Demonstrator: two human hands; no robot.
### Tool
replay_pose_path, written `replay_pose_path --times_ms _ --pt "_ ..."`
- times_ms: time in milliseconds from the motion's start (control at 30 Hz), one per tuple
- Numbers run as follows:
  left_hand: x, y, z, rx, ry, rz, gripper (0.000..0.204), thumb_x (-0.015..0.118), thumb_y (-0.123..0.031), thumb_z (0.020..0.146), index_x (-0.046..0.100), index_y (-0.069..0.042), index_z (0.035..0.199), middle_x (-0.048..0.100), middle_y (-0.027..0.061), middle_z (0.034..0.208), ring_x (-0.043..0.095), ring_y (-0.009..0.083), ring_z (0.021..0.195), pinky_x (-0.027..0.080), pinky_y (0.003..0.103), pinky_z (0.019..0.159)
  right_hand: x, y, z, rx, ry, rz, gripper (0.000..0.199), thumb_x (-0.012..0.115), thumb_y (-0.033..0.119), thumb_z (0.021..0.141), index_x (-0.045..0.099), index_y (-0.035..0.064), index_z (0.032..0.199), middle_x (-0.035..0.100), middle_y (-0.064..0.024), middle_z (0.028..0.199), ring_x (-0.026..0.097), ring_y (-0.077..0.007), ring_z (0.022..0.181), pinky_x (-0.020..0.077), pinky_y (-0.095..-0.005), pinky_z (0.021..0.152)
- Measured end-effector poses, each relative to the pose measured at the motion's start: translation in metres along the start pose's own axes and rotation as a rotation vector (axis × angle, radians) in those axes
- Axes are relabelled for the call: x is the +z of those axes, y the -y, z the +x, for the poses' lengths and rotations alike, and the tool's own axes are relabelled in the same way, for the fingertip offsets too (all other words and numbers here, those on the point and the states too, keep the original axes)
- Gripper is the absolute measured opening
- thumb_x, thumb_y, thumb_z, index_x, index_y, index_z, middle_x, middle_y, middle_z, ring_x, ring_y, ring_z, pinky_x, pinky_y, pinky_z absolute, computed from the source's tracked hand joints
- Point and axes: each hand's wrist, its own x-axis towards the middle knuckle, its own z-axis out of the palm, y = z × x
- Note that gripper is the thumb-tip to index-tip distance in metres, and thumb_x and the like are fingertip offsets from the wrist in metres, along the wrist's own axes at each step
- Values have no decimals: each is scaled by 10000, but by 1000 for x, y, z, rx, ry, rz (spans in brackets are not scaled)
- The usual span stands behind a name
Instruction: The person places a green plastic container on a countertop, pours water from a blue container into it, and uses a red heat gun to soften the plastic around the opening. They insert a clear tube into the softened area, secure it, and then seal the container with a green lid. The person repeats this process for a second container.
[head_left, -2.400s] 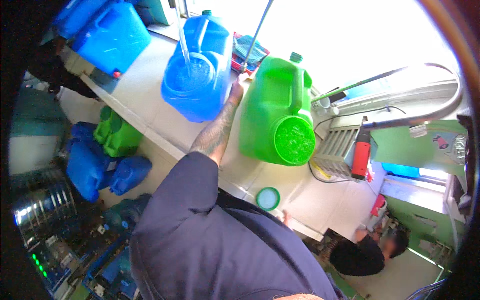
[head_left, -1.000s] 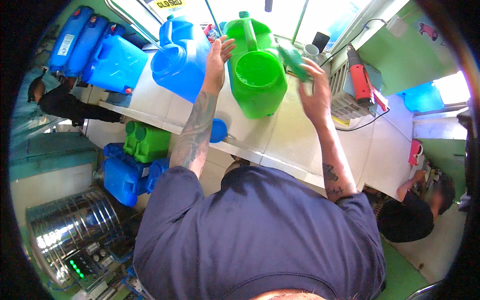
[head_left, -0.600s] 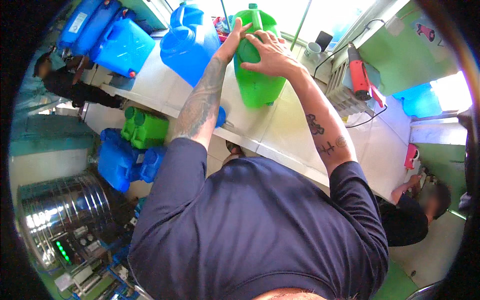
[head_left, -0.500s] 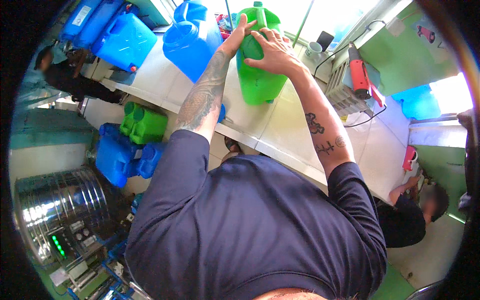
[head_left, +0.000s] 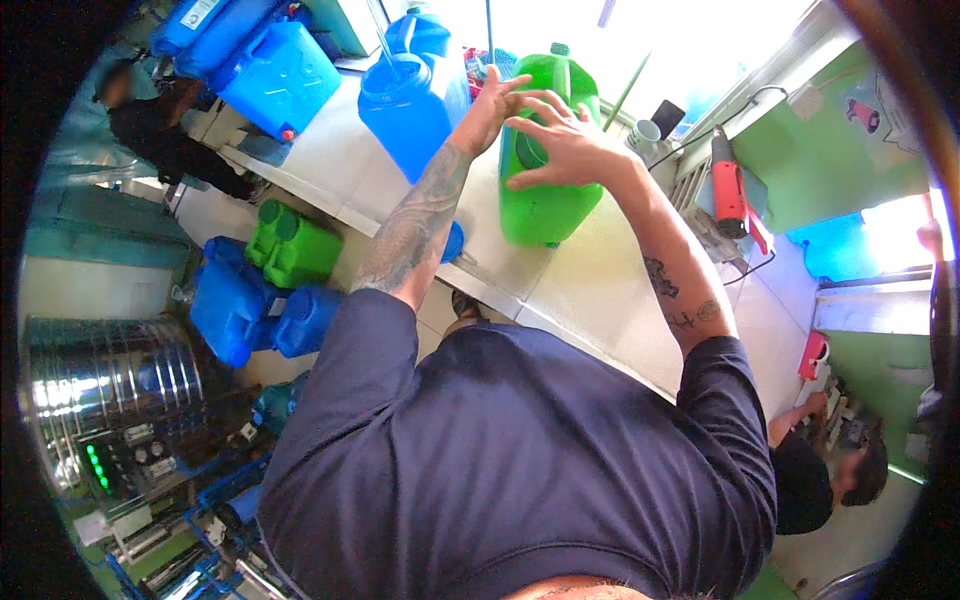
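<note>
A bright green water jug (head_left: 545, 215) stands on the white tiled counter in front of me, its handle toward the far side. Above its round green cap (head_left: 532, 150) my right hand (head_left: 568, 148) is held with fingers spread and curved, thumb apart. Whether its fingertips touch the cap I cannot tell. My left hand (head_left: 488, 112) is at the jug's left edge, fingers stretched out and overlapping my right fingertips in view. Left of it stands a blue jug (head_left: 415, 125) with an uncapped wide mouth and a thin clear tube or stream at it.
A red heat gun (head_left: 728, 185) rests at the right, near a white mug (head_left: 643, 136). Another blue jug (head_left: 285, 80) stands at the far left; green jugs (head_left: 290, 245) and blue jugs (head_left: 225, 300) are lower left. One person (head_left: 165, 135) is at left, another (head_left: 815, 480) at right.
The whole view has shifted, with the counter and jugs now lower and to the right. My fingers have lifted and spread more over the green jug's cap.
</note>
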Motion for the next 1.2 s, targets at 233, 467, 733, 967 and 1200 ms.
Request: replay_pose_path --times_ms 233,467,733,967,1200 --pt "-17 -5 -26 132 -286 135 709 256 -622 1048 496 -60 1407 624 94 1331 544 198 1251 374 376 1056 1 -18 0 85 128 117 1022 762 636 691 353 264 1551 322 -215 1572 269 -426 1467 264 -627 1155" --pt "-2 -4 -39 183 -333 280 583 320 -510 1078 575 -62 1352 640 87 1307 582 190 1209 422 361 1027 -42 -19 -9 70 -109 241 946 771 567 759 362 230 1543 352 -185 1561 345 -396 1436 320 -498 1172" --pt "35 2 -64 628 -426 661 308 478 -255 1057 659 -49 1197 661 104 1237 584 242 1198 424 400 1050 -63 -40 -37 274 -205 253 981 745 639 770 368 154 1535 348 -215 1564 379 -416 1417 344 -485 1162" --pt "69 7 -85 818 -138 1099 142 686 -210 926 665 -83 986 667 101 1182 579 303 1205 407 467 1068 -36 -72 -32 520 11 -36 1073 756 685 700 367 149 1545 333 -239 1571 373 -437 1413 366 -499 1147" --pt "55 12 -86 766 -134 1019 146 727 -177 887 613 -93 857 686 56 1105 605 278 1157 403 476 1070 -30 -70 -32 493 78 -81 1141 758 690 674 294 171 1578 265 -190 1616 282 -399 1478 322 -573 1148"
